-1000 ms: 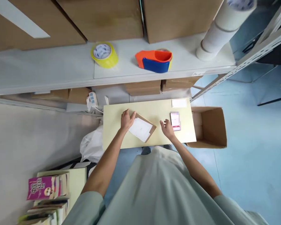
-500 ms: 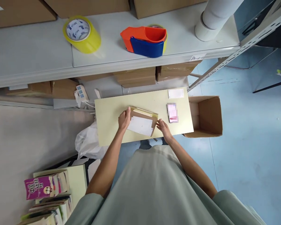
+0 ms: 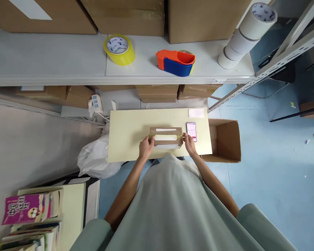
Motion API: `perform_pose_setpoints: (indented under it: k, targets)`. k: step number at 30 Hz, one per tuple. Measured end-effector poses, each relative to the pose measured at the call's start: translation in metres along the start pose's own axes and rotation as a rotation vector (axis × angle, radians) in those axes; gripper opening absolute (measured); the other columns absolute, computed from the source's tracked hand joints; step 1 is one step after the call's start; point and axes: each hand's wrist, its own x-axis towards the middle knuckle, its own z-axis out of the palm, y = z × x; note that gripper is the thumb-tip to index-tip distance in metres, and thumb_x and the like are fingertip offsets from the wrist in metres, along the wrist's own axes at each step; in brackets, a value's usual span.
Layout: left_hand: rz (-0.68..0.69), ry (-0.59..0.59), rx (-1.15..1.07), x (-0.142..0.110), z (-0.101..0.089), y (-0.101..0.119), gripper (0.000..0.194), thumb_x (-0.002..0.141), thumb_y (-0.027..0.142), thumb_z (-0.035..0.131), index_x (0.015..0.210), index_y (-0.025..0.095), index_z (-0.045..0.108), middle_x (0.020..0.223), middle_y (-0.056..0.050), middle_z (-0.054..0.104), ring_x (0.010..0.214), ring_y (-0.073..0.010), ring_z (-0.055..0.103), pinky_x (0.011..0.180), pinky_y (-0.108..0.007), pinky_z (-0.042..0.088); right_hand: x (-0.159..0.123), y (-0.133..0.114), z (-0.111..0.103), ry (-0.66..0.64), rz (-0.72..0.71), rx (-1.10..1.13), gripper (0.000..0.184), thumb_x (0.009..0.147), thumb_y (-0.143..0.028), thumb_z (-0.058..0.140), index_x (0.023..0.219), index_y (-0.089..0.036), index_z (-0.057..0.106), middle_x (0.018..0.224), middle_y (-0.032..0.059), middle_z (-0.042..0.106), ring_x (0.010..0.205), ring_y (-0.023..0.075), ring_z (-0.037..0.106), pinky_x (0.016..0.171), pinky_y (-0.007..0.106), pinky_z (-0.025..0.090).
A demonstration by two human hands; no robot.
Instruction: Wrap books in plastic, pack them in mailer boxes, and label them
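Note:
A small brown cardboard box (image 3: 166, 142) is held level over the pale yellow table (image 3: 128, 127), its taped face turned up and a white label partly showing along its near side. My left hand (image 3: 146, 147) grips the box's left end, thumb on top. At the right end, the fingers of my right hand (image 3: 189, 143) close on the edge; some fingertips are hidden. Just beyond the right hand lies a phone (image 3: 191, 130) with a lit pink screen. A white paper slip (image 3: 196, 113) rests at the table's far right corner.
Above the table runs a grey shelf (image 3: 68, 69) with yellow tape (image 3: 122, 57), an orange and blue tape dispenser (image 3: 176, 64) and stacked white rolls (image 3: 240, 43). An open carton (image 3: 227, 141) stands at right. A white plastic bag (image 3: 96, 157) and books (image 3: 26, 209) are at left.
The box has turned from a tilt to lie straight, its taped face now up and its label turned toward me. My right hand has closed onto its right end. The camera view has shifted.

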Motion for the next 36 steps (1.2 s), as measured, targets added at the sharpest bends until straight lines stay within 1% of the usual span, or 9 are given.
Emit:
perform_pose_setpoints:
  k: [2, 4, 10, 16, 22, 26, 30, 33, 36]
  targets:
    - [-0.042, -0.06, 0.073, 0.001, 0.003, -0.002, 0.044, 0.106, 0.055, 0.051, 0.096, 0.02, 0.075, 0.097, -0.016, 0.08, 0.1, -0.0344, 0.075, 0.082, -0.035, 0.05, 0.0, 0.001, 0.006, 0.007, -0.023, -0.184, 0.077, 0.104, -0.081, 0.019, 0.096, -0.022, 0.069, 0.1, 0.0155, 0.076, 0.109, 0.0322, 0.07, 0.092, 0.042, 0.057]
    - [-0.073, -0.12, 0.107, 0.001, 0.007, -0.004, 0.051, 0.104, 0.064, 0.051, 0.095, 0.019, 0.075, 0.098, -0.018, 0.08, 0.103, -0.0373, 0.076, 0.083, -0.037, 0.051, -0.004, 0.001, 0.013, 0.02, -0.039, -0.32, 0.075, 0.106, -0.076, 0.015, 0.09, -0.023, 0.066, 0.099, 0.0164, 0.072, 0.108, 0.0332, 0.068, 0.091, 0.043, 0.055]
    - [-0.081, -0.226, -0.035, 0.006, 0.014, -0.015, 0.06, 0.093, 0.077, 0.059, 0.098, 0.02, 0.077, 0.104, -0.018, 0.081, 0.11, -0.0401, 0.075, 0.085, -0.038, 0.052, -0.016, 0.003, 0.024, -0.01, 0.012, -0.375, 0.06, 0.1, -0.078, 0.045, 0.111, -0.023, 0.067, 0.123, 0.0173, 0.069, 0.111, 0.0337, 0.07, 0.095, 0.041, 0.053]
    - [-0.035, -0.304, -0.282, 0.009, 0.012, -0.034, 0.06, 0.093, 0.074, 0.056, 0.106, 0.02, 0.078, 0.117, -0.016, 0.082, 0.117, -0.037, 0.074, 0.09, -0.037, 0.054, -0.018, 0.005, 0.016, -0.069, 0.05, -0.281, 0.068, 0.092, -0.085, 0.049, 0.107, -0.022, 0.069, 0.097, 0.0088, 0.074, 0.09, 0.0289, 0.068, 0.082, 0.036, 0.052]
    - [0.018, -0.262, -0.407, -0.006, 0.016, -0.042, 0.062, 0.096, 0.072, 0.048, 0.11, 0.018, 0.075, 0.117, -0.015, 0.081, 0.114, -0.0345, 0.074, 0.093, -0.037, 0.055, -0.038, 0.01, 0.01, -0.064, 0.034, -0.222, 0.07, 0.09, -0.091, 0.043, 0.083, -0.024, 0.062, 0.071, 0.0021, 0.062, 0.071, 0.0228, 0.058, 0.066, 0.032, 0.045]
    - [0.022, -0.221, -0.25, -0.011, 0.012, -0.039, 0.058, 0.096, 0.073, 0.049, 0.089, 0.021, 0.074, 0.092, -0.012, 0.08, 0.095, -0.0317, 0.075, 0.081, -0.034, 0.053, -0.042, 0.011, 0.012, 0.018, 0.024, -0.333, 0.07, 0.088, -0.095, 0.038, 0.067, -0.028, 0.046, 0.072, 0.0057, 0.061, 0.071, 0.0238, 0.058, 0.068, 0.034, 0.046]
    - [0.047, -0.202, -0.114, 0.003, -0.004, -0.032, 0.061, 0.096, 0.075, 0.05, 0.075, 0.022, 0.072, 0.077, -0.009, 0.075, 0.082, -0.0288, 0.072, 0.073, -0.033, 0.049, -0.029, -0.003, 0.013, 0.016, 0.028, -0.378, 0.069, 0.089, -0.093, 0.041, 0.062, -0.03, 0.036, 0.067, 0.0059, 0.058, 0.069, 0.0241, 0.058, 0.067, 0.035, 0.045]
    - [0.112, -0.146, -0.162, 0.021, -0.02, -0.028, 0.057, 0.095, 0.072, 0.055, 0.09, 0.02, 0.079, 0.088, -0.009, 0.077, 0.084, -0.0269, 0.072, 0.077, -0.032, 0.051, -0.017, -0.019, 0.012, -0.011, -0.062, -0.316, 0.069, 0.089, -0.092, 0.045, 0.063, -0.028, 0.042, 0.073, 0.0066, 0.062, 0.072, 0.0233, 0.058, 0.069, 0.034, 0.047]
    - [0.155, -0.087, -0.245, 0.035, -0.029, -0.029, 0.05, 0.091, 0.065, 0.065, 0.11, 0.022, 0.081, 0.106, -0.01, 0.079, 0.087, -0.0253, 0.073, 0.081, -0.032, 0.055, -0.009, -0.032, 0.014, -0.036, -0.148, -0.241, 0.067, 0.09, -0.088, 0.05, 0.072, -0.024, 0.06, 0.089, 0.0093, 0.069, 0.081, 0.0246, 0.063, 0.075, 0.035, 0.052]
